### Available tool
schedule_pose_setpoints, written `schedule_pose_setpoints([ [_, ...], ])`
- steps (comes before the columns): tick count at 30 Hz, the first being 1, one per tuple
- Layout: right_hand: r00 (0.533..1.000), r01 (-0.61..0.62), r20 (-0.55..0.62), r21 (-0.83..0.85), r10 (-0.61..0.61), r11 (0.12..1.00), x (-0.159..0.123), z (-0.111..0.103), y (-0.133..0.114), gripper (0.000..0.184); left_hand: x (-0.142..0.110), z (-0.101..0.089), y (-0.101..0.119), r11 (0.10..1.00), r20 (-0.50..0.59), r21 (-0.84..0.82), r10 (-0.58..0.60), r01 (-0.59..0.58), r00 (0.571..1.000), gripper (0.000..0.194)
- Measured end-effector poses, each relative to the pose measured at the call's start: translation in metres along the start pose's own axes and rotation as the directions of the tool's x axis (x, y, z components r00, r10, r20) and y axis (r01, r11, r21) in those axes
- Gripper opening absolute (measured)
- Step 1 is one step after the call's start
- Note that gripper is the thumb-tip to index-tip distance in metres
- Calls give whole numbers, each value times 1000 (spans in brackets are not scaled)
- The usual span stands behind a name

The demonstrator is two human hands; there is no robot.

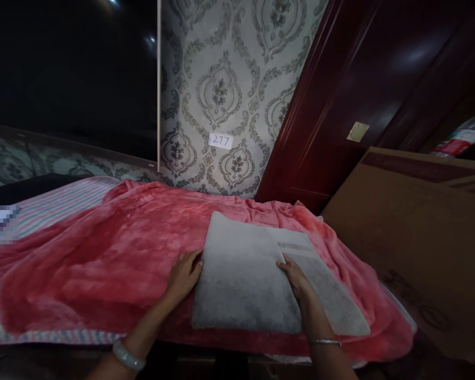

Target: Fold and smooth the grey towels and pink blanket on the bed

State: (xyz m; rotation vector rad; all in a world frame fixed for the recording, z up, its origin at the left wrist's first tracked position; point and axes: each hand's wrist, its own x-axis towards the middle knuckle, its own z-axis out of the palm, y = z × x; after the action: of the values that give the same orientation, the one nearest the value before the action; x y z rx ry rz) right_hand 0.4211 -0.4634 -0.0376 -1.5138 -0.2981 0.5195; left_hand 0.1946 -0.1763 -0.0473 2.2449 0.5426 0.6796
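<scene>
A grey towel [241, 269] lies partly folded on a pink fleece blanket [114, 253] spread over a bed. My left hand [184, 274] rests at the towel's left edge, fingers curled against the fold. On the towel's right part sits my right hand [295, 275], with its fingers pressed down at the edge of the upper folded layer. A lower grey layer [332, 295] sticks out to the right beneath it.
A striped sheet [59, 203] shows under the blanket at the left. A large cardboard box [419, 237] stands close on the right. Behind are patterned wallpaper with a "277" label [220, 141], a dark wooden door [360, 89] and a dark window [67, 68].
</scene>
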Motion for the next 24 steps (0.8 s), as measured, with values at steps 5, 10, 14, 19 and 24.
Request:
schedule_pose_setpoints([
  [5, 999, -20, 25, 15, 20, 1000, -7, 8, -23, 63, -3, -5, 5, 1000, 37, 9, -16, 16, 999, 53],
  [10, 989, 148, 4, 12, -148, 989, -6, 11, -51, 65, -3, -5, 11, 999, 61, 47, -27, 24, 998, 56],
  [14, 994, 108, -8, -65, -108, 992, 1, 7, -42, 55, -3, -7, 13, 998, 68, 65, -10, 6, 998, 56],
  [19, 996, 70, -54, -90, -75, 993, 7, 4, -27, 46, -2, -7, 13, 993, 93, 111, 19, -29, 995, 57],
  [24, 979, 77, -180, -122, -98, 990, -5, -10, -25, 44, 0, -5, 12, 989, 74, 140, 36, -46, 997, 57],
])
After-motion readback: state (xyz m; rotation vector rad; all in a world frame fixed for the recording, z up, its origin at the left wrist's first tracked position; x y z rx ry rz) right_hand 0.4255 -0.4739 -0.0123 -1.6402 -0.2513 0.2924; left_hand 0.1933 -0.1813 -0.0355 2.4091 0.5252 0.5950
